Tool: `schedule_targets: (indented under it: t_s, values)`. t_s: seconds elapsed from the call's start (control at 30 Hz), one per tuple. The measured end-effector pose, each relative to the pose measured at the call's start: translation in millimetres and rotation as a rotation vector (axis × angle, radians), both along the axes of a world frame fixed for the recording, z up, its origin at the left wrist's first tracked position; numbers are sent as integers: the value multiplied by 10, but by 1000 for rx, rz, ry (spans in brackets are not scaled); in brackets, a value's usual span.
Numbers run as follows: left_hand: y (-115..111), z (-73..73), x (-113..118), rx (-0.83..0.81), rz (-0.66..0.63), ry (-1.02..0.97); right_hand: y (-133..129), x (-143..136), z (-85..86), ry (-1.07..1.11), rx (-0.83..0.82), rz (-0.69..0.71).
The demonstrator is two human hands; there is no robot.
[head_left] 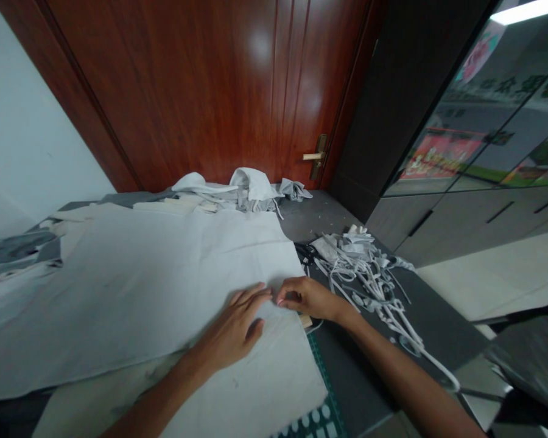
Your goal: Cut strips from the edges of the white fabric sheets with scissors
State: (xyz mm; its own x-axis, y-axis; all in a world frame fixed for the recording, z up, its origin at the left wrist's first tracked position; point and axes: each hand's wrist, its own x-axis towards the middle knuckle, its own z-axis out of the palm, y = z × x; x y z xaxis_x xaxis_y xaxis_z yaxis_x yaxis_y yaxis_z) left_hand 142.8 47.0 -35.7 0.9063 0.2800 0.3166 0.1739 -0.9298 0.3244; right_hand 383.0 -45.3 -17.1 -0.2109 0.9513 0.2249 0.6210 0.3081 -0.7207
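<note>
A large white cloth (155, 274) lies spread over the dark table, its right edge near my hands. My left hand (237, 322) rests on this cloth with its fingers spread and nothing in it. Just to its right, my right hand (308, 298) is closed in a pinch at the cloth's edge; whatever sits between thumb and forefinger is too small to make out. Below both hands lies a second pale cloth (256, 389), partly over a green cutting mat (331, 407).
Cord and fabric scraps (369, 274) are tangled on the table (438, 310) at the right. Crumpled white cloths (251, 185) lie along the back, before a brown door (210, 91). More folded fabric (18, 261) is piled at the left. A grey cabinet (475, 225) stands right.
</note>
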Motion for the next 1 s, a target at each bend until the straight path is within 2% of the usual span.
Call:
schedule_targets:
  t_s: [0.43,0.77,1.0]
  values:
    - [-17,-10,16,-3,-65,-10,57,5,-119,-26,42,67]
    - [-46,44,59,-8,-135,58,56,88,-110,-51,7,47]
    - [-44,36,60,13,-128,29,50,143,-82,-63,-35,53]
